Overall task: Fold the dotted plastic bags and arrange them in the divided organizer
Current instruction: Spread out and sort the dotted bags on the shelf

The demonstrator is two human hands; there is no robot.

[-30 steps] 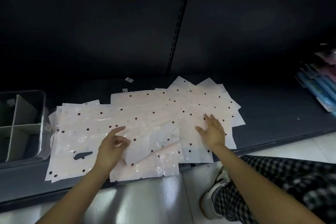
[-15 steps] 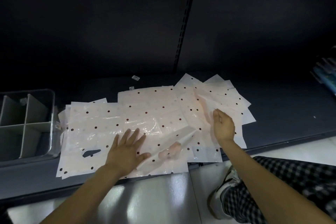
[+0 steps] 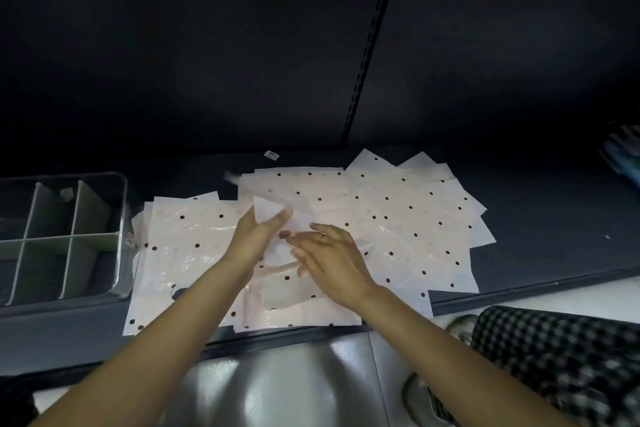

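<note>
together, both hands (image 3: 294, 246) over dotted bags (image 3: 398, 218)

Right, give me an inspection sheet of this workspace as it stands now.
Surface: dark shelf, low by a glossy floor.
Job's things: dotted plastic bags spread flat and overlapping; divided organizer at the left, no bags seen in its compartments.
Clutter: small white tag behind the bags.
Hands: left hand pinches a lifted bag corner; right hand lies open, fingers spread over the same bag, ring on one finger.
Cables: nothing seen.
Surroundings: dark back panel with slotted upright; bluish packages at far right, blurred; checked trouser leg.
</note>
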